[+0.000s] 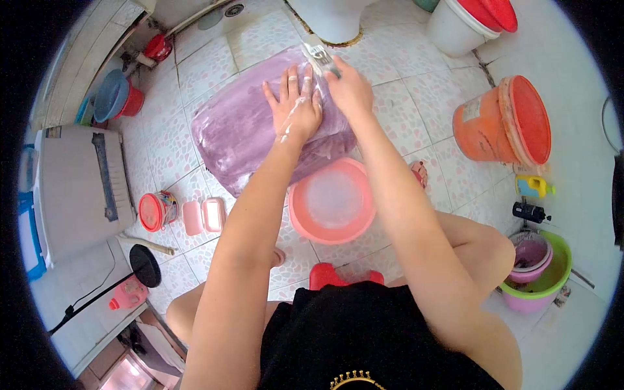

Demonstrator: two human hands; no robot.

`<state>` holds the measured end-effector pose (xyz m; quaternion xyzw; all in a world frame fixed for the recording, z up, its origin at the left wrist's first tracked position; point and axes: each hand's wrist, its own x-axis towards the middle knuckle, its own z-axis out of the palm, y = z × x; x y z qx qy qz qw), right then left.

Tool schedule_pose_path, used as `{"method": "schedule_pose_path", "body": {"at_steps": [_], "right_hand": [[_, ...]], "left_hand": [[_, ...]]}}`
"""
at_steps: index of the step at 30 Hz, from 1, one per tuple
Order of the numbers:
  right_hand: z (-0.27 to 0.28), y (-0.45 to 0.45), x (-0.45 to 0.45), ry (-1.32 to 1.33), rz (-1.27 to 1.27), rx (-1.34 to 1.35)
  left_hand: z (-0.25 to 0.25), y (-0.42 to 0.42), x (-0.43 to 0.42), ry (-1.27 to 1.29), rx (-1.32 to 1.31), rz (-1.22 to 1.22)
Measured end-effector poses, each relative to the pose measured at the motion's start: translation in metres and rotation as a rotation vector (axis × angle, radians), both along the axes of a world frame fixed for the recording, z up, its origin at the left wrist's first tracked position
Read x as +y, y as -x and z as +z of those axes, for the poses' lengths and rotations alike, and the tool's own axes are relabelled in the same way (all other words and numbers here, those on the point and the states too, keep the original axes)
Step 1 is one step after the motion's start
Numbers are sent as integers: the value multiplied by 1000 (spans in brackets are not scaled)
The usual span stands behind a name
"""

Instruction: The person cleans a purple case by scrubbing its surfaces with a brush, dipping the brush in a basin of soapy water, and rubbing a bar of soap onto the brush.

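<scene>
- Head view: I'm judging the purple cloth soft, slippery and probably heavy with water, best gripped by a corner
- It's lying on the tiled floor beyond the pink basin, looking shiny, whitish-streaked
- I'm seeing the left hand resting splayed on it, the right hand grasping a brush

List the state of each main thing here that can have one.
Purple fabric: spread out, wet-looking
Left hand: pressed on the fabric, streaked white
Brush: gripped in the right hand
Pink basin: holding cloudy liquid
Soap box: open
Small bucket: red lid on
</scene>
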<state>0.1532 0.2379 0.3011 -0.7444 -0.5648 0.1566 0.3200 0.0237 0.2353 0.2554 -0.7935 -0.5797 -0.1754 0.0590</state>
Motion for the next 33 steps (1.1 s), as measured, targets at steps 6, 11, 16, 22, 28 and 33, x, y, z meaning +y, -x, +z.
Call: {"method": "schedule_pose_path", "body": {"at_steps": [6,11,16,22,28,33], "right_hand": [[-29,-10,-78,-68,-27,164],[-87,-11,-164,-143,-38,472],[-86,-7,-146,-211,-37,467],[-26,-4,-67,-5,-3,279],[9,20,34,69,86,58],[-9,6,-29,29,37,60]], "left_hand": [[-1,0,13,33,-2,28],[0,3,19,79,38,36],[1,4,23,73,76,40],[3,5,19,71,103,24],[5,2,5,48,86,9],[0,4,21,56,9,21]]}}
